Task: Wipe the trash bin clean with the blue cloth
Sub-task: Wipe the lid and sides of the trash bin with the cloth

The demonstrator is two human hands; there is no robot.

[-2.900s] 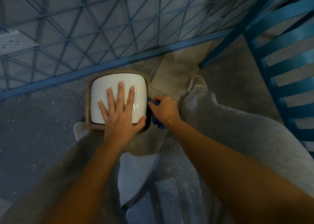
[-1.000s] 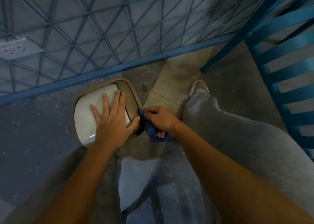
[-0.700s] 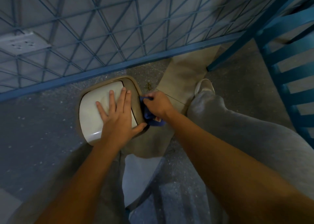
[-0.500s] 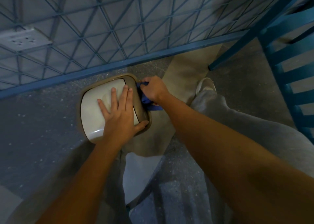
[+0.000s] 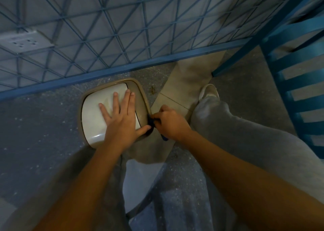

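Grey floor (image 5: 43,134): bin (image 5: 140,97) under flat l. hand (image 5: 121,124), r. hand (image 5: 171,124) clamped on cloth (image 5: 152,121) at rim.

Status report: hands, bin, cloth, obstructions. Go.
Left hand flat on trash bin lid, bracing. Right hand gripping blue cloth, pressed to bin's right rim. Nothing blocking the wipe.

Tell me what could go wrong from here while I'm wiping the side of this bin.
1. The trash bin looks tilted, steadied only by your left hand flat on its white lid. If that palm slips, the bin may tip or slide.
2. The blue cloth is bunched small in your right hand, so your knuckles may rub the dirty rim.
3. The lid seems to be the swinging kind; pressing harder could push it inward.
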